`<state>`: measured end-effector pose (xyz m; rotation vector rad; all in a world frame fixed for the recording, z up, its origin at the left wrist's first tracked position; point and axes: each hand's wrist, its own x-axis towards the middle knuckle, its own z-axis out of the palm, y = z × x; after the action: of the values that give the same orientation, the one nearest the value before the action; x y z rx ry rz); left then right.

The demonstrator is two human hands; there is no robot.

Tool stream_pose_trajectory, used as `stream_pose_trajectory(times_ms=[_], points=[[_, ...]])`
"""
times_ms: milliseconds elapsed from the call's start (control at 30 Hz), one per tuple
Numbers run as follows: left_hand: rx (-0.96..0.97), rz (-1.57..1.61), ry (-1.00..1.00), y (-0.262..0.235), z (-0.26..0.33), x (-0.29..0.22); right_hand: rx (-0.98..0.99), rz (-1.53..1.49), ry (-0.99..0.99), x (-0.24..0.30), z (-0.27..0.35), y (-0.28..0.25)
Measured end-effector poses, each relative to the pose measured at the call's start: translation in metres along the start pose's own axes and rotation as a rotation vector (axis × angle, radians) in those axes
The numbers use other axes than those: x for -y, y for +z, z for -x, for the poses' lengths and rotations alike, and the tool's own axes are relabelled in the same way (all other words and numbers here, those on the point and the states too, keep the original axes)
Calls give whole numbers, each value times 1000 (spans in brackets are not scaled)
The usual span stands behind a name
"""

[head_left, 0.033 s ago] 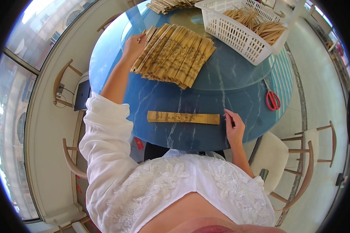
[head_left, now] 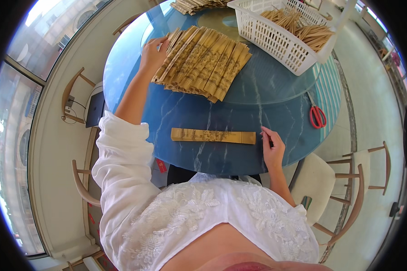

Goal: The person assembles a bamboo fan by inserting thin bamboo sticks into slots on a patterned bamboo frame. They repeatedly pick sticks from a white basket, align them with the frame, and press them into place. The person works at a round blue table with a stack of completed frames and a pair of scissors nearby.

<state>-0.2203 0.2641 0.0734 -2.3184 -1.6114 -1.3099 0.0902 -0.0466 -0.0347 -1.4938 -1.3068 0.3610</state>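
A fanned pile of long, flat gold-brown paper sleeves (head_left: 201, 63) with dark printed patterns lies on the blue marbled table. At the pile's left edge, my left hand (head_left: 154, 54) has its fingers bent and closed on the end of an outer sleeve. Closer to me, a single paper sleeve (head_left: 212, 136) lies flat and crosswise, apart from the pile. Just off its right end, my right hand (head_left: 273, 149) rests at the tabletop with fingers loosely bent and apart, and nothing can be seen in it.
A white slatted plastic basket (head_left: 276, 43) full of thin wooden sticks (head_left: 298, 27) stands at the far right. Red-handled scissors (head_left: 317, 116) lie near the right edge. More sleeves (head_left: 199, 4) sit at the back of the round table (head_left: 239, 158). Wooden chairs (head_left: 314, 185) surround it.
My left hand has shifted very slightly at the pile's edge. Nothing else has visibly moved.
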Motion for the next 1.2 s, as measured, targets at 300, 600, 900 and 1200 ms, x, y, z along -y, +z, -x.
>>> stream_pose_trajectory(times_ms=[300,600,900,1200], points=[[560,242,569,-41,186,-107,22,-36,-27,-6,-3,0],[536,311,465,-6,217,-111,-158,331,-558,44,-172,-62],[459,430,517,3,209,-98,403,760,234,-17,-405,-79],[520,517,510,-1,203,-92,784,643,898,-89,-468,-66]])
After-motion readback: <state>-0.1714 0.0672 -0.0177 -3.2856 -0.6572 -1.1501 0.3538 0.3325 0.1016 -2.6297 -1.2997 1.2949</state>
